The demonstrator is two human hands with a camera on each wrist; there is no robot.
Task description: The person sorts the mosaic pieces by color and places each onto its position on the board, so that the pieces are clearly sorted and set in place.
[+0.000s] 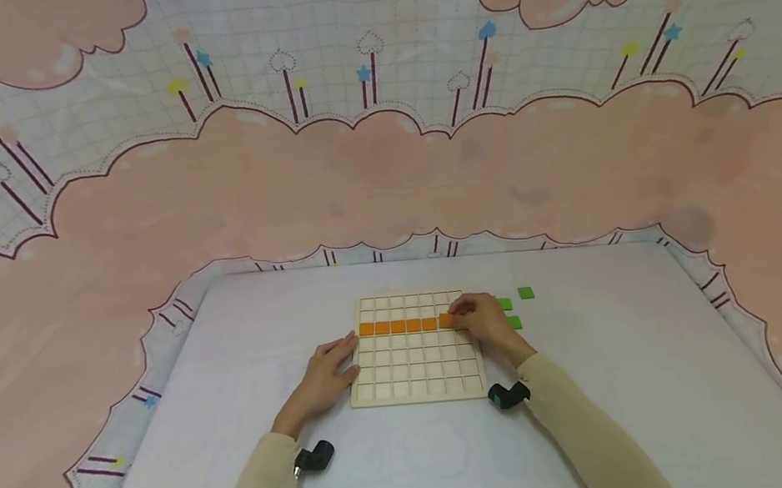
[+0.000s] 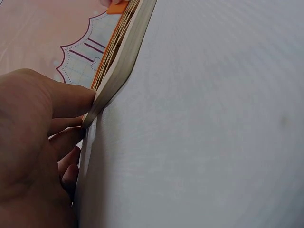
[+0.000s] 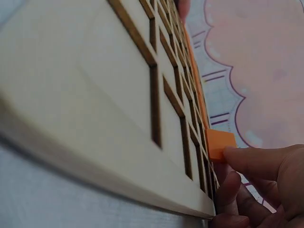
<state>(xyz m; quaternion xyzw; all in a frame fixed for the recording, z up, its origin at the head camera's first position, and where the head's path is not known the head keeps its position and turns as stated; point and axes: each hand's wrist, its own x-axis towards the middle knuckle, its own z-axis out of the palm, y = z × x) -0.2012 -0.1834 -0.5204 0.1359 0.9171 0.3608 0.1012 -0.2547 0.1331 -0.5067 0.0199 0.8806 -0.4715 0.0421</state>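
A pale wooden grid board (image 1: 420,400) lies on the white table, with a row of orange square tiles (image 1: 397,326) set across its upper part. My right hand (image 1: 484,321) pinches one orange square tile (image 3: 219,144) between thumb and fingers, at the right end of that row. In the right wrist view the tile stands tilted up at the grid's surface. On the other side, my left hand (image 1: 323,379) touches the board's left edge with its fingers and thumb. The left wrist view shows the thumb (image 2: 71,99) against the board's side.
Green square tiles (image 1: 525,292) lie on the table (image 1: 609,380) right of the board, partly behind my right hand. A patterned cloth (image 1: 380,170) with clouds hangs behind the table. Each wrist carries a small black device (image 1: 314,457).
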